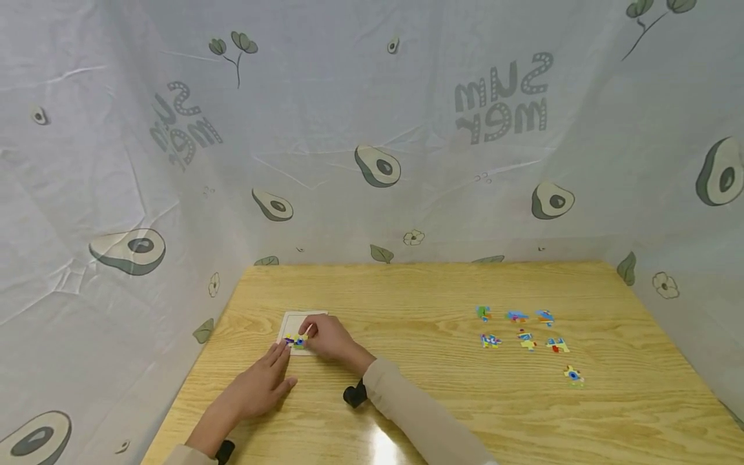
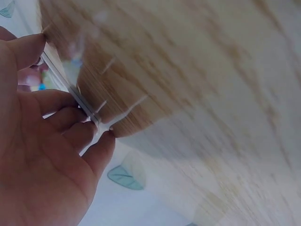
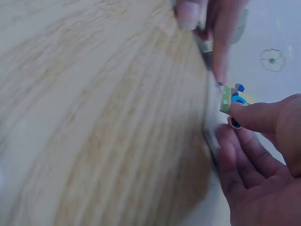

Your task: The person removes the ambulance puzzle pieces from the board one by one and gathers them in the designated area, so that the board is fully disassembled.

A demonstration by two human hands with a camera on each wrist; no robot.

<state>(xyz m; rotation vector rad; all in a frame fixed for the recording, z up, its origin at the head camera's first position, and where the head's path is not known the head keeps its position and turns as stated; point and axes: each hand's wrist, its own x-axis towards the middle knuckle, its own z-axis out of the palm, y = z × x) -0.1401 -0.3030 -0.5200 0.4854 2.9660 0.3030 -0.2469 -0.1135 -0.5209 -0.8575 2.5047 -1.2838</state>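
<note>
A white puzzle tray [image 1: 294,320] with a raised rim lies on the left part of the wooden table. My right hand [image 1: 332,337] is over its near edge and pinches a green, yellow and blue jigsaw piece [image 3: 237,98] between thumb and fingers. Beside that piece, at the tray's near left corner, is a purple and yellow jigsaw piece [image 1: 288,340]. My left hand [image 1: 256,386] reaches in from the near left with extended fingers, their tips at this corner. In the left wrist view its fingers [image 2: 61,101] touch along the tray's edge.
Several loose jigsaw pieces lie in two rough rows at the table's right, among them a blue one [image 1: 516,316] and a multicoloured one [image 1: 491,341]. Nearer sits a yellow piece with a blue ring [image 1: 573,374]. A printed white curtain [image 1: 325,213] borders the table's back and sides.
</note>
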